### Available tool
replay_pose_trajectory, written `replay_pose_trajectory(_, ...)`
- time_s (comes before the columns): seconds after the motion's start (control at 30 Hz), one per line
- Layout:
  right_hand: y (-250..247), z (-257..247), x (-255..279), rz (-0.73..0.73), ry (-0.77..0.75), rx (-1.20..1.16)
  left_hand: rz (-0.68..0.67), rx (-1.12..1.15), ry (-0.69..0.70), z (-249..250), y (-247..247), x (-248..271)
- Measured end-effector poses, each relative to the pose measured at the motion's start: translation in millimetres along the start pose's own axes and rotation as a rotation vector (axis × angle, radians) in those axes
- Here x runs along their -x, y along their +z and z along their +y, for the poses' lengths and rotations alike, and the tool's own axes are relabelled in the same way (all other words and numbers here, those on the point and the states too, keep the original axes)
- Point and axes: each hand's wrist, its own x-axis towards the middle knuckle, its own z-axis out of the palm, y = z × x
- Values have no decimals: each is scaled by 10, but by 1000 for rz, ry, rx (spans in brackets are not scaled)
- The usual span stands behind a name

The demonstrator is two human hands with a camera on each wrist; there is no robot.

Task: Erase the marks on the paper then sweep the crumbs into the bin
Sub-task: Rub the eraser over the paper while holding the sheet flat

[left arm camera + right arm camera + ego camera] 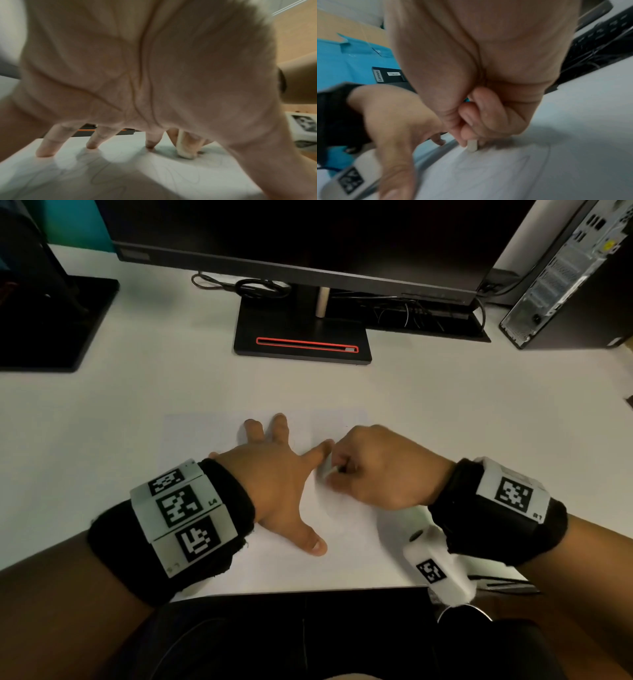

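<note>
A white sheet of paper (205, 436) lies on the white desk in front of me, with faint pencil scribbles (106, 175) on it. My left hand (274, 474) lies flat on the sheet with fingers spread, pressing it down. My right hand (363, 467) pinches a small white eraser (472, 146) between thumb and fingers. The eraser's tip touches the paper just right of the left index finger. Faint lines (496, 165) show on the paper near the eraser. No bin is in view.
A black monitor stand (301, 337) with a red-rimmed slot sits behind the paper. A second black stand (51, 323) is at the far left and a computer tower (565, 275) at the far right. Cables (253, 285) lie under the monitor. The desk's front edge (308, 590) is close.
</note>
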Motion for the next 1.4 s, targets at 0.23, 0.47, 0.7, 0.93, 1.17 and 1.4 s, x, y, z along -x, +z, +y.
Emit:
replay_pose_trajectory(0.23,-17,108,94,39,44,13,-4,-3,-7,5,-9,5)
replay_pose_trajectory(0.47,2,132,190,26,43,-12,8,-22,1,12,-16,17)
replay_pose_trajectory(0.7,-37,174,190,29,69,-9,1,-10,0,16,-19,38)
replay_pose_trajectory(0.93,-33,218,242,18,67,-27,9,-17,8,10,-23,35)
replay_pose_trajectory(1.17,-24,151,184,5,57,-30,8,-32,3,22,-32,47)
replay_pose_trajectory(1.4,-2,118,166,-23,45,-26,21,-3,23,2,2,20)
